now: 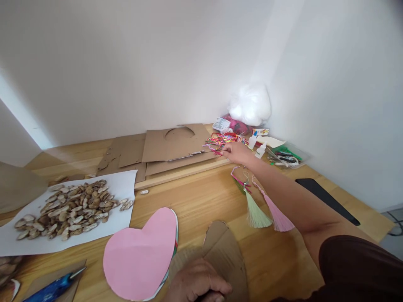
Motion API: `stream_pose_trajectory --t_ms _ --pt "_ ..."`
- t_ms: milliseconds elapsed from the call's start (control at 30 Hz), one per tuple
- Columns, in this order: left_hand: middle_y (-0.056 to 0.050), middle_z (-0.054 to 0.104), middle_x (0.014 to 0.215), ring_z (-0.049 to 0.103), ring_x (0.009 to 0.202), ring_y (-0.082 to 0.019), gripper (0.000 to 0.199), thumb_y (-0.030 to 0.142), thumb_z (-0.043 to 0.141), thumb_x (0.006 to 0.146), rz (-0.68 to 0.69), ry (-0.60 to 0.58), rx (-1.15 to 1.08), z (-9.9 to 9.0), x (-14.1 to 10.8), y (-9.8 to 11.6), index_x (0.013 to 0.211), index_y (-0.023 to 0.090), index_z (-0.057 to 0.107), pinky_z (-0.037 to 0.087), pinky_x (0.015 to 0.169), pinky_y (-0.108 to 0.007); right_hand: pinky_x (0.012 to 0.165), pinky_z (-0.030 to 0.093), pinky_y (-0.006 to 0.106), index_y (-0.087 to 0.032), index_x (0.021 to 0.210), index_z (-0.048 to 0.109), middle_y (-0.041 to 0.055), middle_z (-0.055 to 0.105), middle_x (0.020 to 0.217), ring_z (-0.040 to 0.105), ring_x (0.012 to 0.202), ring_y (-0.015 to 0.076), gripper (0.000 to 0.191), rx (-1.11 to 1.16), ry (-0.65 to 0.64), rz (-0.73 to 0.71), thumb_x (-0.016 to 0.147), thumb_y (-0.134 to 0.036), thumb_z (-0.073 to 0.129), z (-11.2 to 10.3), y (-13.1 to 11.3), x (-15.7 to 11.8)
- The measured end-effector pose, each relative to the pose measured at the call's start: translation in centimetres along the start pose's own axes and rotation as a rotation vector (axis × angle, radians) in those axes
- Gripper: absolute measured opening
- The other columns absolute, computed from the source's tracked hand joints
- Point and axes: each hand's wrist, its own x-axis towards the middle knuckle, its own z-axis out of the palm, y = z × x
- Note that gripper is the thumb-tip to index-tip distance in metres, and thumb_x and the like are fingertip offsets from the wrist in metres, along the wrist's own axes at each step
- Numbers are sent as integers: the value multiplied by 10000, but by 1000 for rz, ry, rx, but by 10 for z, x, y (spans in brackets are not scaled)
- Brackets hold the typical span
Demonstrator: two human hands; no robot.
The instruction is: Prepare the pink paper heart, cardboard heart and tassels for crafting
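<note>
My right hand (234, 152) is stretched out to the back of the table, its fingertips pinched on a thin pink cord (217, 153) at the edge of a pile of colourful cords (226, 139). Under my right forearm lie a pale green tassel (256, 209) and a pink tassel (278, 214), side by side. My left hand (200, 280), partly cut off by the lower edge, rests with curled fingers over a brown cardboard heart (228, 247). Whatever its fingers may hold is hidden. Left of it lies a pink paper heart (140, 256) on top of other layers.
Peanut shells (78, 207) are heaped on white paper (124, 226) at left. A blue glue gun (53, 289) lies front left. Cardboard sheets (176, 147) with a utility knife (189, 155) line the wall. Glue bottles (260, 149), a white bag (252, 105) and a black object (325, 199) are at right.
</note>
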Motion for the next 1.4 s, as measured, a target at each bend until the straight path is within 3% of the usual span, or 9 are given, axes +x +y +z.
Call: stream_pose_trajectory --t_ms 200,300,400,533,700,833,933,1133,1400 --pt "-37 751 825 705 784 -140 225 154 559 996 -27 59 -20 1 0 9 1159 246 683 560 744 -230 576 271 304 -211 585 653 19 647 605 545 599 175 323 26 -134 68 807 -443 693 0 15 -53" --pt "-29 719 811 681 760 -128 301 69 539 973 -58 115 59 -1 -2 21 1179 234 685 541 688 -206 559 278 291 -218 501 596 -11 613 546 531 563 155 314 79 -209 84 721 -360 768 12 18 -74" --pt "-28 717 830 674 740 -127 335 32 549 951 -61 198 213 -6 -4 30 1195 220 679 538 665 -207 552 293 283 -211 489 563 -16 591 528 521 558 144 349 147 -183 132 779 -337 710 17 21 -82" --pt "-25 729 848 696 752 -133 296 72 578 959 -101 291 337 -11 -5 32 1187 222 693 563 679 -213 567 362 269 -196 612 646 -4 634 600 556 603 149 326 253 -28 237 849 -420 646 -5 29 -65" --pt "-29 747 903 731 804 -141 256 105 594 961 -125 287 361 -11 -3 27 1152 227 713 596 734 -224 697 466 286 -146 995 731 64 742 921 636 774 179 274 356 270 382 901 -369 604 -42 38 -10" --pt "-23 753 893 735 769 -131 255 113 599 954 -124 320 354 -12 -3 25 1149 225 720 595 696 -201 767 507 300 -131 1216 674 97 743 1095 671 868 186 379 461 363 417 897 -330 624 -43 36 10" --pt "-25 774 939 750 800 -136 269 117 613 945 -134 366 353 -11 -6 23 1161 237 720 602 725 -204 717 509 305 -153 1036 732 62 751 892 667 766 188 287 544 313 383 877 -375 642 -31 33 -15" --pt "-35 795 971 758 775 -149 298 166 654 933 -200 522 362 -5 -20 15 1217 239 708 610 732 -229 636 493 292 -194 741 672 32 686 687 617 635 165 280 708 227 302 826 -459 650 -8 17 -113" --pt "0 666 743 634 658 -125 307 318 615 985 -330 749 268 -10 -10 12 1239 168 698 525 648 -223 491 416 288 -226 781 653 8 609 650 521 499 143 371 836 159 228 845 -587 595 26 -46 -180"
